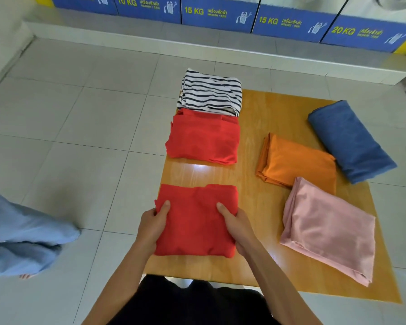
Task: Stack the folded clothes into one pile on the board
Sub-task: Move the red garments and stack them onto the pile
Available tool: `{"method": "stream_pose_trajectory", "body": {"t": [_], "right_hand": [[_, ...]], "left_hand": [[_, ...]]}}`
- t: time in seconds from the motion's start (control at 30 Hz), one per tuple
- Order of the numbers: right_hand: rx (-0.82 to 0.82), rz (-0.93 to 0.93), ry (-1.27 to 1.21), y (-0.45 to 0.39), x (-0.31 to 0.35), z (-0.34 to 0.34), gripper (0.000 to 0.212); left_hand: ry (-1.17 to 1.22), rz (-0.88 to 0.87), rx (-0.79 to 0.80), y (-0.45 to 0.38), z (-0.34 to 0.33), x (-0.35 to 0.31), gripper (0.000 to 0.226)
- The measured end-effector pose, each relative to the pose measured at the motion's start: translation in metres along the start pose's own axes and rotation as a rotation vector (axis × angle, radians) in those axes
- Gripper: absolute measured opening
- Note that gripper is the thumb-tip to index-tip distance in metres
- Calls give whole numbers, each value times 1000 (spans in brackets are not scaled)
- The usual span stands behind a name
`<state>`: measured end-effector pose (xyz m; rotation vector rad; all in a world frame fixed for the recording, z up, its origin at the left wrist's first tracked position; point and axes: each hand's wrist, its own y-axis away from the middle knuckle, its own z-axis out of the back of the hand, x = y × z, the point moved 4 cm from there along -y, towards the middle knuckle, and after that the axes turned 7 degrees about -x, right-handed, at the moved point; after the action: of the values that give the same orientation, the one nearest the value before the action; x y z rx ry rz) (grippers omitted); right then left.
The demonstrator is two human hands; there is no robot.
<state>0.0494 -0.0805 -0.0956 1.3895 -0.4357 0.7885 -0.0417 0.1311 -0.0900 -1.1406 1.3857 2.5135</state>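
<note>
A wooden board [263, 202] lies on the tiled floor. At its near left, a folded red garment [195, 221] is gripped on both sides: my left hand [152, 224] holds its left edge and my right hand [237, 226] its right edge, thumbs on top. Behind it lies a second folded red garment [204, 137], and beyond that a black-and-white striped one [211, 92]. On the right side of the board sit a folded orange garment [295, 160], a pink one [326, 228] and a blue one [347, 139], each apart from the red pieces.
Light blue cloth [21, 235] on another person's leg fills the left edge. A raised tiled step [197, 50] with blue washer panels [218, 12] runs along the back. Grey floor tiles [80, 127] surround the board.
</note>
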Motion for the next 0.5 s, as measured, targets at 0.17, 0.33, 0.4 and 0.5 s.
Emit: {"method": "stream_pose_trajectory", "body": {"t": [0.17, 0.33, 0.4, 0.5], "right_hand": [[-17, 109, -85, -37, 45, -7, 41], [-87, 82, 32, -81, 67, -16, 44], [-134, 84, 96, -91, 63, -15, 44], [-171, 114, 145, -97, 57, -14, 40]], "left_hand": [[107, -181, -1, -18, -1, -55, 32], [-22, -106, -53, -62, -17, -80, 47], [-70, -98, -131, -72, -20, -80, 49], [-104, -102, -179, -74, -28, -83, 45]]}}
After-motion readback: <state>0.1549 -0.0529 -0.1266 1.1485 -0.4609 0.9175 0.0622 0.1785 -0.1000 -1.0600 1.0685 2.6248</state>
